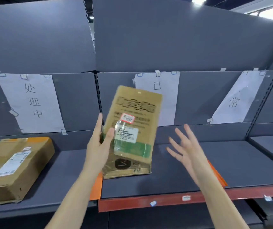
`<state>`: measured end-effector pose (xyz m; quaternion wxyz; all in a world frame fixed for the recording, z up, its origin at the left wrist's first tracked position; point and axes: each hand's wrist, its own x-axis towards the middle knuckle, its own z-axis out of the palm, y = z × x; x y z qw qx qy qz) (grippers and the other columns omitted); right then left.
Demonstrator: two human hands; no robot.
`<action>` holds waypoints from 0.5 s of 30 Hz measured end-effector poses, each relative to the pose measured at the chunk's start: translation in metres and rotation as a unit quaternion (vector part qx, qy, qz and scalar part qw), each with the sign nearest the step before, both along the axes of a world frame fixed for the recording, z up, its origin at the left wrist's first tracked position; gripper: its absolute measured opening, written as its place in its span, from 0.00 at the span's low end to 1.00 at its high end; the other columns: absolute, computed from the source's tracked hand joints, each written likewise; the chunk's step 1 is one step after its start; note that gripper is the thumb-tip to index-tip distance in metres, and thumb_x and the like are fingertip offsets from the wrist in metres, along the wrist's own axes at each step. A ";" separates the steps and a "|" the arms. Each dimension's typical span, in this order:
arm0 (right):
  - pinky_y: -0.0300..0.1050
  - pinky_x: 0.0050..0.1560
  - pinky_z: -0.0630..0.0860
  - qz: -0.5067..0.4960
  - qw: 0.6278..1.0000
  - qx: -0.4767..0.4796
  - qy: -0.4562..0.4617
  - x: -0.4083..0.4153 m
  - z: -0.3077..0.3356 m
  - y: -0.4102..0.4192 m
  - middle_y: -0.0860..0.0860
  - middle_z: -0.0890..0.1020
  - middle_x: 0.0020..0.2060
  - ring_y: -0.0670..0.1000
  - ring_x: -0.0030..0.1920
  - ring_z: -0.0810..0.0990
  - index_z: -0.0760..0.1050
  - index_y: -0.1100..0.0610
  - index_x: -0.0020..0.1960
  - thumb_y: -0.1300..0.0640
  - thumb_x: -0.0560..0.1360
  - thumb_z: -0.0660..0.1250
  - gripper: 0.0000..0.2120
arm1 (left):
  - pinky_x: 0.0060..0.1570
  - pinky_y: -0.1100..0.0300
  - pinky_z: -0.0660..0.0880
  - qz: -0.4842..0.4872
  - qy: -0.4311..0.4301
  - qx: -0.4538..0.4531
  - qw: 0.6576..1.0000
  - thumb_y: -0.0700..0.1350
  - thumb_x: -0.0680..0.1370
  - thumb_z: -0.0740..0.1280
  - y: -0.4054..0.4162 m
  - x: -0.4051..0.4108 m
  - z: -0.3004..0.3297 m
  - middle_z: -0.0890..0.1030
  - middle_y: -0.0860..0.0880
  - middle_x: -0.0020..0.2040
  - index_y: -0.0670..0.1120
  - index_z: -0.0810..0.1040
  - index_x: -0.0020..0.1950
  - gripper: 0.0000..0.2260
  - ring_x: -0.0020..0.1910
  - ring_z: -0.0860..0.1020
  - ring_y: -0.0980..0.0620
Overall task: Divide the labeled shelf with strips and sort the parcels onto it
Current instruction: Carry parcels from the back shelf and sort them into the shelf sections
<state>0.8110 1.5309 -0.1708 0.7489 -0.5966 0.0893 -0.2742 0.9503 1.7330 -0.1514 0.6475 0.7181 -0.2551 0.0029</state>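
My left hand (99, 146) holds a flat brown cardboard parcel (132, 113) upright by its left edge, thumb across the front, its bottom edge near the grey shelf (190, 182). The parcel carries a white shipping label and a small red-bordered sticker. My right hand (185, 149) hovers to its right with fingers spread, holding nothing. An orange strip (97, 187) lies on the shelf under my left forearm. A second orange strip (218, 176) shows behind my right forearm. Three paper labels hang on the back panel: left (31, 103), middle (167, 100) partly hidden by the parcel, right (234, 100).
A large brown carton (16, 166) with a white shipping label lies on the left shelf section below the left label. The shelf's front edge is a red rail (173, 199) with small stickers. A perforated upright (99, 96) splits the back panel.
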 end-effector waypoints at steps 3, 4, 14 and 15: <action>0.30 0.66 0.64 0.072 0.978 -0.192 0.046 0.007 -0.011 0.028 0.31 0.60 0.70 0.34 0.69 0.63 0.49 0.36 0.71 0.47 0.68 0.75 0.43 | 0.65 0.64 0.58 0.062 0.007 -0.014 0.998 0.53 0.81 0.55 -0.012 -0.016 -0.017 0.58 0.73 0.63 0.62 0.52 0.75 0.23 0.66 0.60 0.66; 0.26 0.64 0.62 0.083 0.964 -0.244 0.067 0.010 -0.014 0.037 0.27 0.59 0.69 0.32 0.69 0.61 0.46 0.33 0.69 0.48 0.67 0.76 0.45 | 0.65 0.65 0.57 0.057 0.003 -0.012 0.998 0.53 0.81 0.54 -0.014 -0.018 -0.022 0.57 0.75 0.63 0.62 0.51 0.74 0.23 0.66 0.59 0.67; 0.32 0.60 0.71 -0.109 0.937 -0.308 0.126 0.011 -0.042 0.040 0.30 0.77 0.55 0.35 0.57 0.76 0.56 0.34 0.68 0.58 0.67 0.76 0.41 | 0.64 0.67 0.64 -0.113 -0.023 0.147 0.982 0.60 0.66 0.71 0.005 -0.014 -0.044 0.67 0.73 0.63 0.68 0.44 0.72 0.44 0.63 0.66 0.71; 0.28 0.57 0.71 -0.123 0.936 -0.304 0.129 0.007 -0.046 0.040 0.27 0.77 0.53 0.34 0.54 0.77 0.57 0.34 0.68 0.59 0.67 0.76 0.41 | 0.64 0.70 0.61 -0.122 -0.041 0.156 0.979 0.61 0.64 0.72 0.003 -0.014 -0.045 0.65 0.75 0.63 0.69 0.44 0.71 0.45 0.64 0.64 0.72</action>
